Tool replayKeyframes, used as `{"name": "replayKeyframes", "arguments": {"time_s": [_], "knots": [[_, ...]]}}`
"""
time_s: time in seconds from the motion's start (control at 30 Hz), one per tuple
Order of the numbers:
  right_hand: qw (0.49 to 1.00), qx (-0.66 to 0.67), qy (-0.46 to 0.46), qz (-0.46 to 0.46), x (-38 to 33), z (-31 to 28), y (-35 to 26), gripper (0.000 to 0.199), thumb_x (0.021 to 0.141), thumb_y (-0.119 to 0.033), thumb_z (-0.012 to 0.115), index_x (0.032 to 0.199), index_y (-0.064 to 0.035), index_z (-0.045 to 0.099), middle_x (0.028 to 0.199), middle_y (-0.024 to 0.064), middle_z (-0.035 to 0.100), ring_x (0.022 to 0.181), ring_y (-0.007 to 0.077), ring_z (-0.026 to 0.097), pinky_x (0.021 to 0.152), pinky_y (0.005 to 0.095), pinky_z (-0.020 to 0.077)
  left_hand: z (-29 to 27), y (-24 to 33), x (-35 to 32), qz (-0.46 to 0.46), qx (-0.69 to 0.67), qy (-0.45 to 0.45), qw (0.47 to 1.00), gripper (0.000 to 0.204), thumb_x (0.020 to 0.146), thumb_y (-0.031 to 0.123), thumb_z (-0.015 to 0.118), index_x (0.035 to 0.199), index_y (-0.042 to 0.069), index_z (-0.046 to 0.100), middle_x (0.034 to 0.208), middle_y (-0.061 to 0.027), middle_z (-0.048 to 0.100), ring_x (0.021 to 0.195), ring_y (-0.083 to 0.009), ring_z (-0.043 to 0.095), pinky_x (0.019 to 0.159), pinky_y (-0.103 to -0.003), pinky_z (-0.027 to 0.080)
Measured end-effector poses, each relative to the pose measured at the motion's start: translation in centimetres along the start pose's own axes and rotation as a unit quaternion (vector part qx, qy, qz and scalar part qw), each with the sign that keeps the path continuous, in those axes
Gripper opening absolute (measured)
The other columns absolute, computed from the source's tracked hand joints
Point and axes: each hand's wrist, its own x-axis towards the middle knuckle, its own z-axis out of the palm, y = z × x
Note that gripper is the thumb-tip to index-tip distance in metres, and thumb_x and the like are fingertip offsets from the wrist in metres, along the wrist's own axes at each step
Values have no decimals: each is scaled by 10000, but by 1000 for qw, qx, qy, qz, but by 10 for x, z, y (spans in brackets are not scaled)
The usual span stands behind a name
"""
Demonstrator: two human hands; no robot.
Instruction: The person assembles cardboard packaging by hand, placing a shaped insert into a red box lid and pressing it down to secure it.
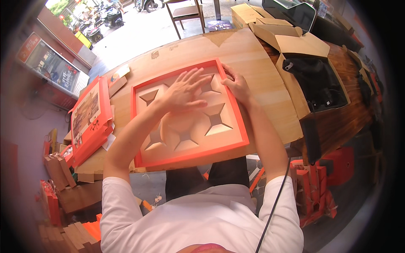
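Observation:
A shallow red-rimmed box (190, 157) lies in front of me on the table. Inside it sits a tan cardboard insert (171, 121) with several star-shaped openings. My left hand (187, 90) is stretched over the insert's upper middle, fingers spread and palm down, hiding part of it. Whether the palm presses on the card, I cannot tell. At the box's far right side my right hand (238, 85) grips the red rim, its thumb over the edge and the other fingers partly hidden.
A red printed box lid (92, 119) leans at the table's left edge. On the right, an open carton (295, 95) holds black material (318, 84). The tan tabletop (270, 107) surrounds the box. Red box pieces (314, 189) lie below right, and a chair (185, 14) stands beyond the table.

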Motion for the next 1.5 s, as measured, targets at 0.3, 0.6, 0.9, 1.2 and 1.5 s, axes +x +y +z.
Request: {"name": "replayKeyframes", "arguments": {"time_s": [0.3, 0.6, 0.9, 1.2, 1.5], "knots": [[1000, -20, 2, 13, 0, 2, -5, 690, 855, -103, 613, 1523, 10, 485, 1423, 189, 609, 1322, 283, 594, 1078, 367, 489, 0, -2, -1, -69, -13, -3, 998, 833, 975, 615, 530, 1656, 205, 282, 1719, -211, 181, 1575, -427, 195, 1281, -534, 165], [1000, -17, -20, 4, 5, 1, 1, 697, 873, -81, 615, 1542, 8, 441, 1476, 176, 554, 1372, 267, 548, 1125, 369, 454, -81, -27, -129, -211, -89, 183, 956, 430, 911, 153, 710, 1330, 64, 663, 1409, -147, 629, 1238, -312, 647, 1055, -387, 491], [992, -112, -31, 38, -1, -8, -16, 662, 894, -99, 621, 1535, -48, 467, 1444, 185, 573, 1325, 274, 576, 1085, 403, 489, -39, -12, -190, -170, -150, 140, 964, 488, 711, 239, 824, 1179, 126, 745, 1183, -74, 721, 1316, -254, 575, 1261, -621, 153], [954, -296, 49, 3, 29, -17, -35, 481, 900, -156, 729, 1362, -48, 653, 1230, 144, 729, 1133, 256, 701, 964, 400, 556, -52, -4, -132, -183, -16, -27, 983, 452, 664, 184, 781, 1104, 79, 756, 1041, -109, 733, 1006, -311, 679, 961, -419, 497], [861, -450, -176, -156, -17, 90, -140, 578, 820, -215, 803, 1366, -113, 640, 1285, 103, 680, 1120, 274, 679, 932, 403, 555, -49, -32, -113, -202, -11, -59, 977, 272, 643, 180, 742, 866, 24, 750, 833, -166, 705, 845, -352, 682, 757, -451, 528]]}}
